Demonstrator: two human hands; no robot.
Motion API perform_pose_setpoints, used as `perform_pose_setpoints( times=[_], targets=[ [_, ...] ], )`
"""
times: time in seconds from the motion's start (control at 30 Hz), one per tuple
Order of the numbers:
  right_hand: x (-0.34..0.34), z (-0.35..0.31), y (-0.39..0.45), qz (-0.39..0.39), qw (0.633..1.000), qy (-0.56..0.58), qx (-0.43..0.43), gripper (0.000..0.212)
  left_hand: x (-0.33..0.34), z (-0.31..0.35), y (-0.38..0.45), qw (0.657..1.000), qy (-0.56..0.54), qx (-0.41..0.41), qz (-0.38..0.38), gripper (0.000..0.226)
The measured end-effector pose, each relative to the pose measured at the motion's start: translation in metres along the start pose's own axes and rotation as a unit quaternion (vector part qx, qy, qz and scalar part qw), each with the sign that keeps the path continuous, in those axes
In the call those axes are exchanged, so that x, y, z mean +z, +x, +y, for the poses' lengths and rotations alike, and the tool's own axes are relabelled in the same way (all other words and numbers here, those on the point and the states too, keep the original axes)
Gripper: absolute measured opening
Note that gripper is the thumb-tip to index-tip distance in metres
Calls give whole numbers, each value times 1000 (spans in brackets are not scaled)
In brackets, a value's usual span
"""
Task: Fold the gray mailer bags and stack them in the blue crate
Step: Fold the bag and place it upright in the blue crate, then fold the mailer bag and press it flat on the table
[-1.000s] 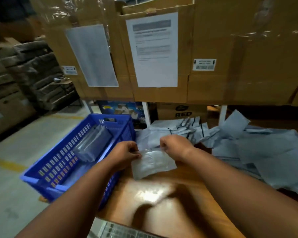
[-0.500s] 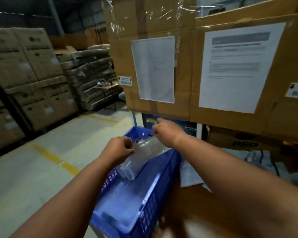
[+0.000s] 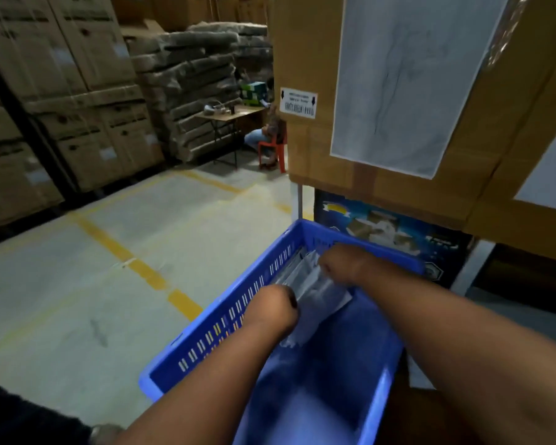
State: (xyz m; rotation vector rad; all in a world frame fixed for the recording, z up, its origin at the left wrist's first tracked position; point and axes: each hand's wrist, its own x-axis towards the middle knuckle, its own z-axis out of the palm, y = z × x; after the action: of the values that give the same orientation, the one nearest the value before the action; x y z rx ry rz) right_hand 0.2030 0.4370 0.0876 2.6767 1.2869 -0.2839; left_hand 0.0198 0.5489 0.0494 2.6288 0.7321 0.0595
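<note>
Both my hands are inside the blue crate (image 3: 225, 319), holding one folded gray mailer bag (image 3: 315, 293) against a leaning stack of folded bags at the crate's far left wall. My left hand (image 3: 278, 308) grips the bag's near end and my right hand (image 3: 344, 263) grips its far end. The crate's floor in front of the stack is bare blue plastic. The pile of unfolded bags is out of view.
Tall cardboard boxes (image 3: 382, 101) with taped paper sheets rise right behind the crate. A wooden table edge (image 3: 424, 412) lies to the crate's right. Left is concrete floor with yellow lines (image 3: 142, 268). Far back a person sits on a red chair (image 3: 272, 146) beside stacked cartons.
My hands carried the folded bag from the table leftwards, over the crate, then lowered it down onto the stack inside. My view turned left and the unfolded pile left the frame.
</note>
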Motion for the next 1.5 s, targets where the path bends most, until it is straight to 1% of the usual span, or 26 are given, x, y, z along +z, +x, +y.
perform_pose_setpoints(
  times=[0.07, 0.13, 0.17, 0.27, 0.33, 0.4, 0.5, 0.63, 0.73, 0.8, 0.9, 0.97, 1.03, 1.1, 1.17, 1.27, 1.37, 1.43, 1.5],
  targets=[
    [1, 10, 10, -2, 1000, 0, 6, 27, 7, 2, 11, 1000, 12, -1, 2, 24],
    [12, 20, 20, 21, 999, -28, 1, 29, 14, 5, 19, 999, 37, -3, -4, 25],
    [18, 23, 27, 22, 999, -24, 5, 29, 18, 6, 22, 999, 48, -3, -8, 25],
    [25, 16, 37, 11, 1000, -4, 20, 17, 25, 11, 28, 996, 82, -16, -16, 26],
    [26, 9, 41, -4, 1000, -8, 13, 13, 28, 12, 30, 994, 102, -21, -15, 28],
    [30, 7, 45, -10, 1000, -2, 16, 16, 30, 13, 32, 993, 115, -15, -13, 30],
    [36, 13, 51, 0, 1000, 23, 16, 28, 30, 11, 34, 992, 126, -5, -6, 29],
    [35, 15, 47, -7, 999, -32, 15, 29, 30, 12, 35, 992, 128, 13, 4, 22],
    [32, 7, 42, 6, 999, 22, 29, 26, 31, 18, 35, 990, 138, 21, -4, 23],
    [28, 4, 33, -11, 998, 40, 38, 28, 32, 21, 34, 990, 138, 21, -7, 26],
    [23, 7, 21, 24, 996, 88, 24, 35, 28, 21, 29, 993, 111, 34, 33, 28],
    [13, 13, 0, 56, 992, 116, 7, 37, 18, 27, 23, 992, 83, 60, 79, 33],
    [6, 25, -27, 85, 987, 137, -9, 29, 6, 42, 17, 986, 62, 103, 117, 34],
    [6, 42, -58, 133, 979, 156, -10, 21, -4, 65, 10, 976, 53, 165, 136, 33],
    [8, 62, -92, 169, 972, 161, 13, 20, -11, 95, 3, 959, 45, 240, 143, 30],
    [16, 95, -144, 198, 962, 185, 41, 22, -8, 149, -12, 927, 30, 354, 118, 25],
    [28, 126, -198, 216, 954, 191, 80, 13, 9, 198, -31, 894, 67, 437, 70, 26],
    [38, 145, -237, 212, 949, 196, 123, 13, 24, 225, -44, 875, 87, 473, 51, 23],
    [52, 164, -277, 192, 946, 194, 173, 17, 41, 249, -57, 866, 99, 489, 27, 25]
  ],
)
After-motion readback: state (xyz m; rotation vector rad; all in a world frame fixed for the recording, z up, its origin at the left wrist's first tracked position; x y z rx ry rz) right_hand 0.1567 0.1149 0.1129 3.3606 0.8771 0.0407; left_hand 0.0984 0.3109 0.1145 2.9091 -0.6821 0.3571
